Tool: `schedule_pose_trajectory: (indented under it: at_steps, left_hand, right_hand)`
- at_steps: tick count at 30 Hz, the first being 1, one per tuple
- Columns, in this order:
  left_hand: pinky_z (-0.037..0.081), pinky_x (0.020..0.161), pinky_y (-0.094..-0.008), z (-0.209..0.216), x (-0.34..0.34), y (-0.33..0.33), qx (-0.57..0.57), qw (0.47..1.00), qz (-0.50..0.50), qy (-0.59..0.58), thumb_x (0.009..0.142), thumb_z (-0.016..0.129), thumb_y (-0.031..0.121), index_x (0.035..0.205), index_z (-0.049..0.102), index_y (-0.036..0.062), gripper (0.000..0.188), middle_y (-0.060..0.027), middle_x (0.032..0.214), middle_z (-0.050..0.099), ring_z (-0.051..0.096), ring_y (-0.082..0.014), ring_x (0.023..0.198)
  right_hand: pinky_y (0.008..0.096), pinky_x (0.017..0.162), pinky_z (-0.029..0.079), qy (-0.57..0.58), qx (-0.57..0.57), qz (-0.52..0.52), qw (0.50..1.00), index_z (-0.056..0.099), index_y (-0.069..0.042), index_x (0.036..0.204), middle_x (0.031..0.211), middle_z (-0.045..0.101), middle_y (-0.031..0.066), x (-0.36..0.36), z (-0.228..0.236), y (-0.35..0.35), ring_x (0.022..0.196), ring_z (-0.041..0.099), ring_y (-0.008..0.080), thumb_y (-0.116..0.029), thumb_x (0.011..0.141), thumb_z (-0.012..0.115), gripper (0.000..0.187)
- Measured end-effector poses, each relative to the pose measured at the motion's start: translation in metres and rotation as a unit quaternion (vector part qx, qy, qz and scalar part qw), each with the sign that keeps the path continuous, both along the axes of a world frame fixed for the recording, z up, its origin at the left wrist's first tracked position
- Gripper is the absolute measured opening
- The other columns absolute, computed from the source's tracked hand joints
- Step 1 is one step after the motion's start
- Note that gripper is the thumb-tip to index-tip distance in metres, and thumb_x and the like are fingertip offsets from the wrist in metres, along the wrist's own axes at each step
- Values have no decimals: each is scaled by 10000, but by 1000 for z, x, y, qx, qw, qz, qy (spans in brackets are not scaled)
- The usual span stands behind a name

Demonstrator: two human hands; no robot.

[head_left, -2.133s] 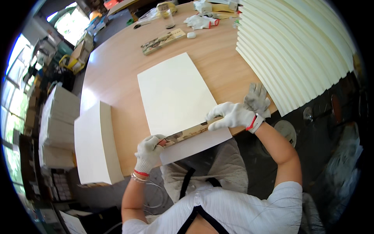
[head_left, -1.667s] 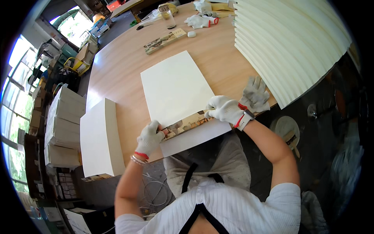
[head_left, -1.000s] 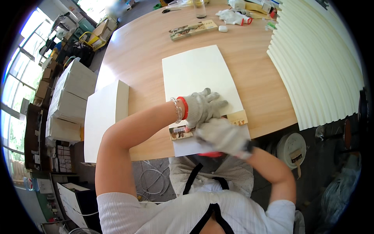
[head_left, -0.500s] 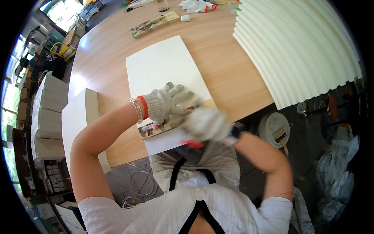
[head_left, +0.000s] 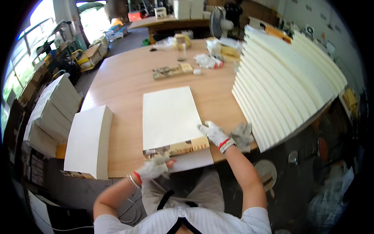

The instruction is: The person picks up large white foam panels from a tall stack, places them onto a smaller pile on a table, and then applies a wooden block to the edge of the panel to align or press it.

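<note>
Just below the centre of the frame: one large cream sheet [head_left: 168, 117] flat on the round wooden table [head_left: 124, 82], its near end overhanging the edge, with one narrow printed strip [head_left: 177, 148] laid across it. Left hand [head_left: 154, 169], gloved, pinching the left end of the strip and sheet at the table edge; right hand [head_left: 213, 133], gloved, spread flat and open at the right end, fingertips on the sheet's right edge, grasping nothing. Best done, probably, by keeping the strip square to the sheet's edge, pressing evenly from both ends, avoiding any skew before letting go. Counted: two gloved hands, plus one spare grey glove [head_left: 242, 135] just right of the right hand; one thick stack of sheets [head_left: 89, 142] at lower left; one second strip [head_left: 171, 71] above centre; fanned cream boards [head_left: 280, 82] at right, too many and too overlapped for a sure count.
</note>
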State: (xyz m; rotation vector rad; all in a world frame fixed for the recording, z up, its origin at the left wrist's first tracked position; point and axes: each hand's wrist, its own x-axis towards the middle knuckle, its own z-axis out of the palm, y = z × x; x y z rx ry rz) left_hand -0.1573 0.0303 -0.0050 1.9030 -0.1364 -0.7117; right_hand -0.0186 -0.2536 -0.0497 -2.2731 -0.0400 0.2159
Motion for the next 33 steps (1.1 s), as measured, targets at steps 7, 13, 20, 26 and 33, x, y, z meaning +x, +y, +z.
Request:
schedule_pose_trajectory:
  at_steps: [7,13,20,26,33]
  left_hand:
    - [365,369,-230,-48,15,-12,-526,673,425,299,956,584,350,902,540,113,247,7,707,501,456,-99,502]
    - [442,441,-279,-45,10,15,-429,764,465,125,877,673,325,882,593,98,240,-9,701,521,502,-115,530]
    - [534,796,-304,18,-69,80,-237,827,479,-176,842,736,290,1252,532,-30,559,-81,1067,647,636,-173,937]
    - [443,992,-397,44,-124,179,-53,578,712,-395,806,682,106,1424,309,-53,739,-210,1268,504,535,-299,1139]
    - [116,1195,-389,-33,-114,254,125,513,777,-343,860,542,144,1502,78,-70,820,-296,1576,-1,75,-407,1472]
  right_hand:
    - [372,799,544,35,253,186,949,590,-49,1186,1050,682,91,63,-15,35,953,653,211,-212,922,634,313]
    - [352,865,537,119,456,144,870,493,69,1253,1154,620,132,109,-26,74,1006,635,228,-156,937,599,402]
    - [343,885,521,23,548,234,803,397,10,1335,1235,553,124,19,35,168,1046,597,184,-149,937,609,478]
    - [208,576,465,36,514,290,807,501,-52,1193,922,588,-1,-17,67,327,751,568,70,-150,937,600,292]
    - [269,476,502,24,219,262,940,532,-28,1083,850,626,67,-33,48,416,630,605,132,-364,857,716,445]
